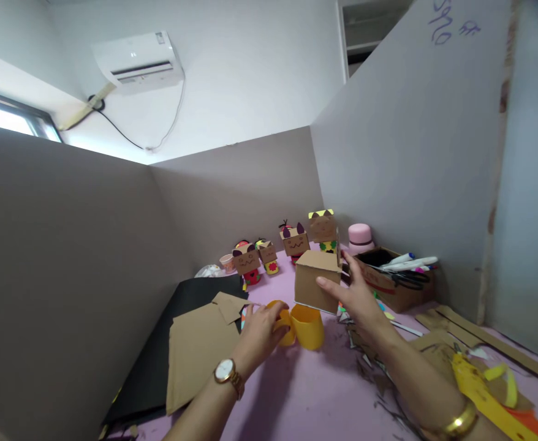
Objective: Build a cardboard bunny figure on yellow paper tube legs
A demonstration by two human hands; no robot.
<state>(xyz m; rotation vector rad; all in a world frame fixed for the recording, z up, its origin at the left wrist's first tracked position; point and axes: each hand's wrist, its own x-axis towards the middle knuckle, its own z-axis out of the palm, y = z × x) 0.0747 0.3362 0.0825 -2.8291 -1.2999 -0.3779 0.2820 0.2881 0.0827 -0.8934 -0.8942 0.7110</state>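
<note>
My left hand (262, 327) grips a yellow paper cup (306, 326) lying on its side on the pink table (306, 392). My right hand (356, 293) holds a small plain cardboard box (315, 278) by its right side, just behind the cup. A gold watch sits on my left wrist and a gold bangle on my right.
Several cardboard cat figures (295, 241) stand in a row at the back. A brown box of markers and scissors (395, 275) and a pink round object (359, 237) sit at right. Cardboard sheets (200, 349) on black paper lie left; scraps and yellow strips (475, 380) lie right. Grey partitions enclose the table.
</note>
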